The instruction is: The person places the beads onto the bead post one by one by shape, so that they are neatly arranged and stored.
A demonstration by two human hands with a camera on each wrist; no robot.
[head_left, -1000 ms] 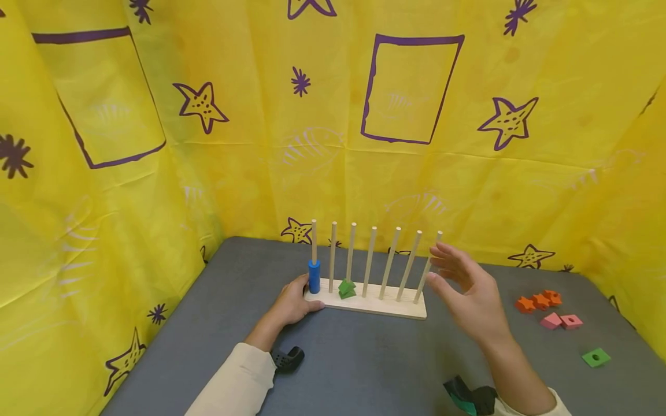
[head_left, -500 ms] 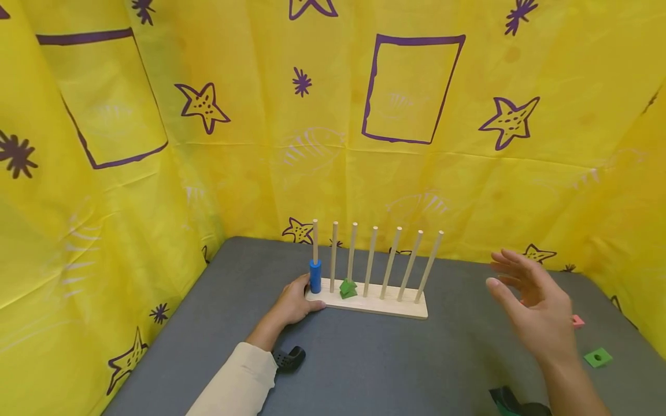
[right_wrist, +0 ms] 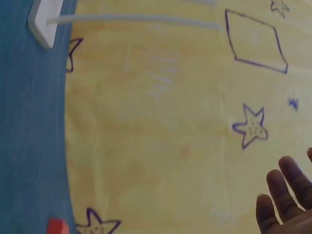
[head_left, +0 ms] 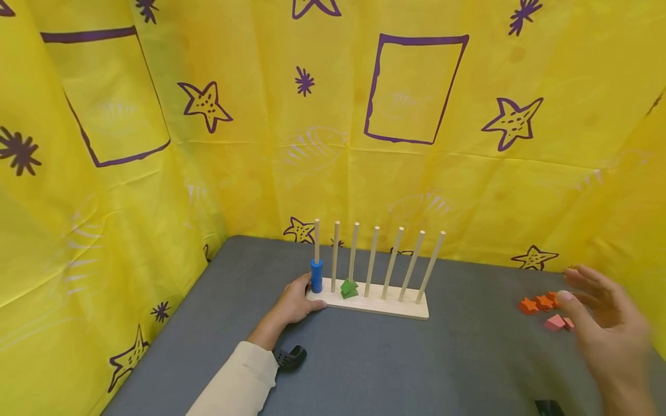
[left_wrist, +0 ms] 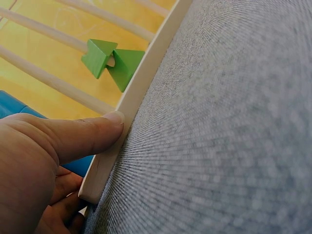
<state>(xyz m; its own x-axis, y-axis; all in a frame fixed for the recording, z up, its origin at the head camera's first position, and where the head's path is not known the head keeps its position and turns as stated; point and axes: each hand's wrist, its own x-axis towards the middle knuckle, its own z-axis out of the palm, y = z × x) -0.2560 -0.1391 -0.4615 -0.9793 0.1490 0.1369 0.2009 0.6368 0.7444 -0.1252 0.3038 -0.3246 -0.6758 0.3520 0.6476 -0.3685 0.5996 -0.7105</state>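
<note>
Pegged board (head_left: pixel 390 306) lies between the hands, its left end gripped by the left hand (head_left: pixel 290 301), thumb (left_wrist: pixel 92 136) on the front edge; steady pressure there should keep it from shifting. Right hand (head_left: pixel 611 332), fingers loosely curved well apart from the thumb with nothing visibly held, hovers near the orange stars (head_left: pixel 529 306) and pink blocks (head_left: pixel 554 322). Pinching one piece by its sides should spare its neighbours.
</note>
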